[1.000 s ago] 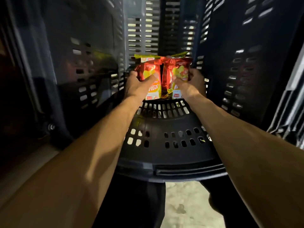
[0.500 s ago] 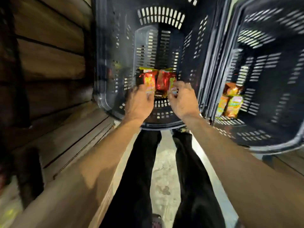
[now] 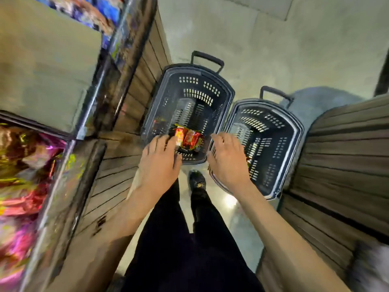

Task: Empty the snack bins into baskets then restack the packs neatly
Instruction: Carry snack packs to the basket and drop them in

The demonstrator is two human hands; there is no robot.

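Two dark plastic baskets stand side by side on the floor in front of me. Red snack packs (image 3: pixel 189 138) lie at the bottom of the left basket (image 3: pixel 160 98), near its front wall. My left hand (image 3: pixel 160 165) hovers over that basket's front rim, fingers spread and holding nothing. My right hand (image 3: pixel 226 161) hangs with straight fingers above the gap between the left basket and the right basket (image 3: pixel 294 148), also holding nothing. The right hand hides most of whatever lies in the right basket.
A wooden slatted shelf unit (image 3: pixel 117 157) runs along the left, with bins of bright snack packs (image 3: pixel 23 169) and a cardboard box (image 3: pixel 42 66). Another slatted unit (image 3: pixel 341 165) stands on the right. My legs and a shoe (image 3: pixel 196 180) are below on the concrete floor.
Both hands have let go of the red packs, which now lie in the left basket. The hands have risen out of the basket and the view has pulled up and back.
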